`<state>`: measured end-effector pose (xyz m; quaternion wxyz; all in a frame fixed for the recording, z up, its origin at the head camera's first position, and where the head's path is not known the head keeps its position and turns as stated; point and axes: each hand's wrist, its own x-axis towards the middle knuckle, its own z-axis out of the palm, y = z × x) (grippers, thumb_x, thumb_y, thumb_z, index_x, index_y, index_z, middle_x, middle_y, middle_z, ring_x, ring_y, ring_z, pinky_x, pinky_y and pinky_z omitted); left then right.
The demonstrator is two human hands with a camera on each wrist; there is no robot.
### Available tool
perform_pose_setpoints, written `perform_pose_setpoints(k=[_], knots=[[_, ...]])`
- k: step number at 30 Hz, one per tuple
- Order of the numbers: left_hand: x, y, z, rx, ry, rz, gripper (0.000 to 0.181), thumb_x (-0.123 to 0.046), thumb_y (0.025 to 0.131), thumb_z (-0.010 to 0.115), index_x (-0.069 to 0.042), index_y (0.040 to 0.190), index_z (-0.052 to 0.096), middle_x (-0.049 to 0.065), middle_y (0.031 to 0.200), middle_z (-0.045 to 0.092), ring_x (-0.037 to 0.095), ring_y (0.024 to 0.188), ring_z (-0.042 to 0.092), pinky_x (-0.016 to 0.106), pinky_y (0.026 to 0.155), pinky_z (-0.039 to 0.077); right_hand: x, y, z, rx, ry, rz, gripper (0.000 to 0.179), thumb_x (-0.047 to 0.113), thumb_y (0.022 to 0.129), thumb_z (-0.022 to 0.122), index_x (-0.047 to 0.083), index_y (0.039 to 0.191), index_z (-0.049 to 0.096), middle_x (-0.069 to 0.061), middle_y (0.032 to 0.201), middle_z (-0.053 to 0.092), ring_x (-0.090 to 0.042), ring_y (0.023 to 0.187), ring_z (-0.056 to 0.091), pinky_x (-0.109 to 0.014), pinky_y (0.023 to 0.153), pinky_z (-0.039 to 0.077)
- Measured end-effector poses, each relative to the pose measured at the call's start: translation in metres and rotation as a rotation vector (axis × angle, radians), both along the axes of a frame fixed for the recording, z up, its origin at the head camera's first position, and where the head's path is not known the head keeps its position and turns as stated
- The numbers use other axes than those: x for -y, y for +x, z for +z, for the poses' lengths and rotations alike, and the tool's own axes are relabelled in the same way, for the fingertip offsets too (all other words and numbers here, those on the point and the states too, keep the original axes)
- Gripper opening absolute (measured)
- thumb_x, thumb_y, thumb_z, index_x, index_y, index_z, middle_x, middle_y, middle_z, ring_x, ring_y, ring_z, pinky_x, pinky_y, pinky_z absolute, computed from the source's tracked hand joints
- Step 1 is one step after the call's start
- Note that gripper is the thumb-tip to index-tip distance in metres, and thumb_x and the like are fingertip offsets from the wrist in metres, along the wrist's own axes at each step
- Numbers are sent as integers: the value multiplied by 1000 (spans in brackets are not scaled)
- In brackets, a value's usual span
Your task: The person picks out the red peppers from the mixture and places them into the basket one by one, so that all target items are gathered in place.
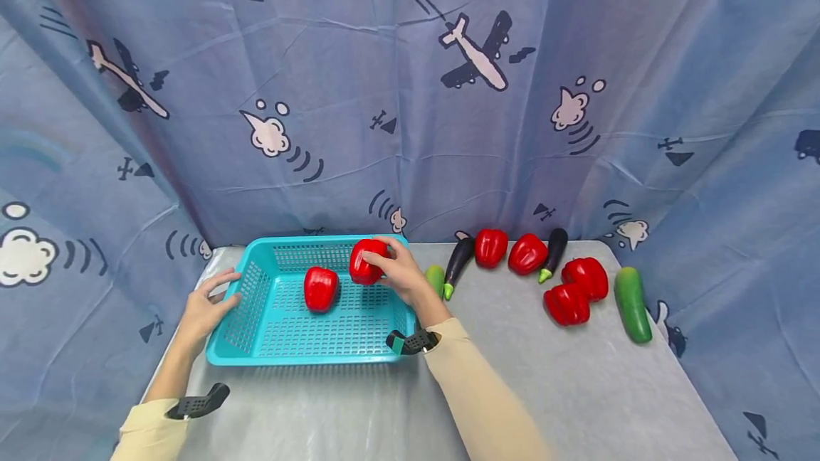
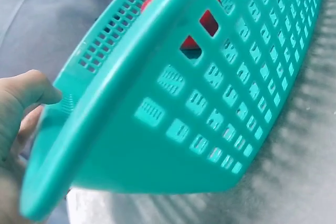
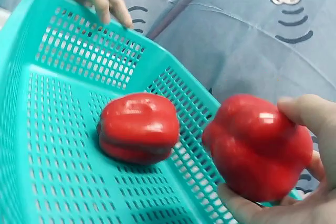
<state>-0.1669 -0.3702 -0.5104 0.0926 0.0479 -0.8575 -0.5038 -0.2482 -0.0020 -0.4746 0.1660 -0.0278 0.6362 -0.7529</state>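
Observation:
A red bell pepper [image 1: 368,262] is gripped by my right hand [image 1: 403,272], held over the back right part of a turquoise plastic basket [image 1: 307,359]. In the right wrist view, fingers and thumb hold the pepper [image 3: 257,148] by its sides. Another red bell pepper [image 1: 321,289] lies in the basket, near its middle. My left hand [image 1: 203,310] holds the basket's left rim, its fingertips bent over the edge. From the left wrist view, the left hand [image 2: 21,103] is seen at the basket's end; part of it is cut off.
Right of the basket lie a green cucumber [image 1: 435,277], partly hidden by my right arm, and an eggplant [image 1: 459,262]. Further right are several red peppers [image 1: 490,247], another eggplant [image 1: 554,251] and a cucumber [image 1: 633,304]. A patterned blue curtain [image 1: 410,126] surrounds the grey table [image 1: 500,354].

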Motion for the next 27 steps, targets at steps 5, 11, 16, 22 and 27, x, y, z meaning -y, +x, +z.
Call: perform_pose_setpoints(k=[5,11,16,22,27], knots=[[-1,-6,-8,-40,-25,64,43,5,92,67,8,134,60,23,150,46,46,126,52,23,95,48,16,-1,-8,43,1,-63,57,11,89,77,4,140,54,-21,137,49,-41,123,50,-55,93,52],[-5,-9,-12,-90,-43,97,40,10,89,68,8,129,64,22,146,51,40,132,48,36,102,47,27,0,-22,2,138,-114,54,14,87,79,7,137,59,-18,135,53,-38,120,51,-47,92,54],[-8,-9,-11,-108,-18,117,39,12,88,68,9,127,64,22,144,53,40,127,53,45,103,45,35,-2,-33,15,233,-154,56,12,85,80,8,137,61,-17,137,54,-38,123,49,-50,94,52],[-9,-8,-12,-124,-5,127,39,14,87,68,10,126,65,23,142,54,42,122,56,29,97,49,38,0,-41,5,262,-133,54,11,86,79,10,137,62,-20,131,55,-39,120,51,-50,89,55],[-9,-9,-13,-147,-4,124,39,15,86,68,10,125,65,23,140,55,44,115,59,16,89,49,38,2,-41,13,237,-91,46,11,90,78,12,134,64,-19,128,55,-43,118,55,-54,79,58]])
